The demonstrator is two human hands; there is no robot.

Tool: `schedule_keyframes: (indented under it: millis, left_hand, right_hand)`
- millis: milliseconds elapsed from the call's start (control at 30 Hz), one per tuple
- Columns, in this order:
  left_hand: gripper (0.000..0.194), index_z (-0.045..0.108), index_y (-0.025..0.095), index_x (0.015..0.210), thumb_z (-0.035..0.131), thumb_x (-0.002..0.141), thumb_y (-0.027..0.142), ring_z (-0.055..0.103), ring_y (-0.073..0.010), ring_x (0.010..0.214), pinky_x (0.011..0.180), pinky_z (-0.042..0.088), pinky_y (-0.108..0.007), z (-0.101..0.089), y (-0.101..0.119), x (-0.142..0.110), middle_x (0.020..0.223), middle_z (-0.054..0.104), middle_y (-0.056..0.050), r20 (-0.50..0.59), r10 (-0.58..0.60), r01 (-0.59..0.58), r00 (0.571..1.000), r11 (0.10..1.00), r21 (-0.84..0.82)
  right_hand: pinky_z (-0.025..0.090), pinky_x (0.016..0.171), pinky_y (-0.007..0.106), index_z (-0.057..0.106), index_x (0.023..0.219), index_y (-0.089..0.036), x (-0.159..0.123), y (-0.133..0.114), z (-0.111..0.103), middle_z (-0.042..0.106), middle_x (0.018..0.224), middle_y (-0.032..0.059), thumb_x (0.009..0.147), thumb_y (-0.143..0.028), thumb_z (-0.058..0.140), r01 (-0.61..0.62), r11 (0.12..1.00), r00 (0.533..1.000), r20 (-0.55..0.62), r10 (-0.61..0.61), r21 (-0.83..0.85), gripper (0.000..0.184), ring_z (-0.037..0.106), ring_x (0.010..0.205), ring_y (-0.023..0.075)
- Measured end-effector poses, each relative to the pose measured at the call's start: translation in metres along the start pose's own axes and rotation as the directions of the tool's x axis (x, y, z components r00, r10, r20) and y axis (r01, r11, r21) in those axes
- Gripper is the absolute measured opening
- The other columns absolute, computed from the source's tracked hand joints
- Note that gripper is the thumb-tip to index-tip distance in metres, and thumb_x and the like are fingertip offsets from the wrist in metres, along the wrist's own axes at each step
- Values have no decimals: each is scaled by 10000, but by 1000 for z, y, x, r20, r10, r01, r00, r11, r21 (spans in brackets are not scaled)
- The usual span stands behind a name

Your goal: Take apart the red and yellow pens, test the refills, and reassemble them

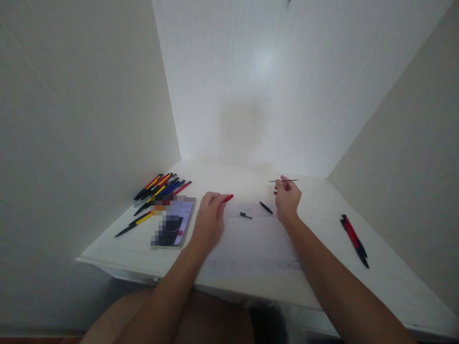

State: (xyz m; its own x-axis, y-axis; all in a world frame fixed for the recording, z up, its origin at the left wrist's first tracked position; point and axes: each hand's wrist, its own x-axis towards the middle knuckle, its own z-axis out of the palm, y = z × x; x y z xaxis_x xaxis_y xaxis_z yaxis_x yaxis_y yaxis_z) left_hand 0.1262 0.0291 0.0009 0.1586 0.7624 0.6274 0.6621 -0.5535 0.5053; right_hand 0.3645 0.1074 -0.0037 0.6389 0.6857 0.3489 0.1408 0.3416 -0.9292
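My left hand (211, 215) is closed on a red pen barrel (228, 198), whose end sticks out past the fingertips. Between the fingers of my right hand (288, 198), raised a little over the table, is a thin dark pen refill (292, 180) lying roughly level. A black pointed pen piece (266, 207) lies on the white sheet (251, 243) between my hands. Nearer my left hand on the same sheet is a small black clip piece (245, 215). How much of the barrel sits inside my left hand is hidden.
A pile of pens (163, 188) in several colours lies at the left by the wall. In front of it is a phone (184, 222), partly blurred out. Two red and black pens (354, 240) rest at the right. Walls (244, 86) enclose the white table (319, 229) on three sides.
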Motion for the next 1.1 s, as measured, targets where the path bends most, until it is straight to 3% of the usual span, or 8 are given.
schedule_keyframes:
  millis: [100,233,433,767,967,1100]
  left_hand:
    - [197,591,194,1047,401,1019,236,579,-202,1008,915,499,-384,-7,15,-14,1021,608,-92,-217,58,-87,975,988,-131]
    - [128,555,191,1011,427,1004,188,623,-180,1006,913,526,-384,-4,30,-26,996,650,-82,-317,114,-191,941,956,-224]
    - [175,539,200,1053,416,990,93,659,-163,1085,1013,506,-427,-1,40,-28,1077,715,-59,-324,96,-200,941,931,-305]
    - [173,594,181,1057,503,961,69,664,-136,1063,975,526,-303,-3,35,-23,1068,716,-57,-370,129,-261,920,905,-334]
    - [187,585,163,1086,498,958,57,644,-144,1075,974,509,-301,-1,33,-23,1068,698,-71,-399,142,-293,906,892,-346]
    - [150,604,157,1068,526,957,93,622,-176,989,906,510,-337,0,29,-21,1017,670,-74,-289,144,-228,946,932,-281]
  right_hand:
    - [467,538,263,644,1086,-130,-3,0,0,606,745,7,766,-405,665,4,1000,999,32,-3,-6,423,549,624,132]
    - [468,538,269,651,1072,-124,-4,3,0,617,754,13,767,-384,672,2,999,998,64,0,-34,401,556,621,136]
    - [461,528,272,659,1061,-130,-4,6,1,621,750,7,768,-373,688,13,998,995,101,-7,-58,381,552,600,133]
    - [462,514,268,661,991,-143,-4,9,2,629,731,9,746,-382,698,22,995,995,103,-12,-101,344,577,593,140]
    - [474,525,274,652,936,-161,-6,9,3,640,735,19,753,-386,694,47,991,989,146,-29,-123,294,591,606,150]
    - [504,559,316,659,942,-157,-8,9,2,657,742,38,783,-397,671,128,962,976,204,-79,-243,289,612,609,175]
